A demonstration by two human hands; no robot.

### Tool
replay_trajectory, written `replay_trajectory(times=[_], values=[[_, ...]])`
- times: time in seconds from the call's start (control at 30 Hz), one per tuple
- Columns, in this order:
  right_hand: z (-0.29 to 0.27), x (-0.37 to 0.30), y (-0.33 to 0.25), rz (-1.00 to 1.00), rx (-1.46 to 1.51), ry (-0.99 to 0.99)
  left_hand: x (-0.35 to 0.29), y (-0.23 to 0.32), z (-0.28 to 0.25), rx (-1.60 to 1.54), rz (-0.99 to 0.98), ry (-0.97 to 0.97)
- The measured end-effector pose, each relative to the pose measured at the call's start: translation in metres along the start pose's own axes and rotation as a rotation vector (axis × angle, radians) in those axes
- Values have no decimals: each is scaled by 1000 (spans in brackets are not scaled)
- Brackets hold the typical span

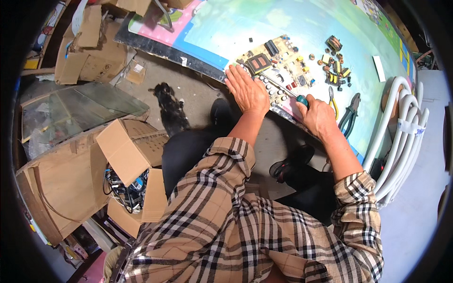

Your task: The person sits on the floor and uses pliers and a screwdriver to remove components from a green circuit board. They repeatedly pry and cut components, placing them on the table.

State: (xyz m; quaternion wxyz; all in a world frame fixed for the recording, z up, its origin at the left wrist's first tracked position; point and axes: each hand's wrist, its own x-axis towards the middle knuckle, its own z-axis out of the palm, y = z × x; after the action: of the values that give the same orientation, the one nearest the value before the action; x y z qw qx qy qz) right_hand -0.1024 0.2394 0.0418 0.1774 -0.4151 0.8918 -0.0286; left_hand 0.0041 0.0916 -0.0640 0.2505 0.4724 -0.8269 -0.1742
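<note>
A tan circuit board (300, 81) lies at the table's near edge, crowded with parts. On its left side stands a squarish transformer (258, 63) with a brown top. My left hand (250, 94) rests with fingers stretched out over the board's near left corner, beside the transformer. In my closed right hand (320, 117) is a screwdriver (301, 99) with a dark green handle. Its metal shaft slants up and left across the board, the tip close to the transformer's lower edge. Whether the tip touches it, I cannot tell.
Right of the board lie several loose components (336, 70), yellow-handled pliers (333, 100), green-handled pliers (350, 115) and a white strip (379, 69). A coiled white hose (395, 141) hangs by the table's right end. Left are a small black animal (171, 109), glass sheets (80, 111) and an open cardboard box (155, 193).
</note>
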Motion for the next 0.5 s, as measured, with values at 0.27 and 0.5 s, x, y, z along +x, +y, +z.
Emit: replay_trajectory(times=[0.27, 0.5], values=[[-44, 12, -8, 3, -77, -268, -10, 3, -13, -17, 7, -6], [-76, 23, -6, -33, -1, -363, -13, 8, -15, -59, 0, 0]])
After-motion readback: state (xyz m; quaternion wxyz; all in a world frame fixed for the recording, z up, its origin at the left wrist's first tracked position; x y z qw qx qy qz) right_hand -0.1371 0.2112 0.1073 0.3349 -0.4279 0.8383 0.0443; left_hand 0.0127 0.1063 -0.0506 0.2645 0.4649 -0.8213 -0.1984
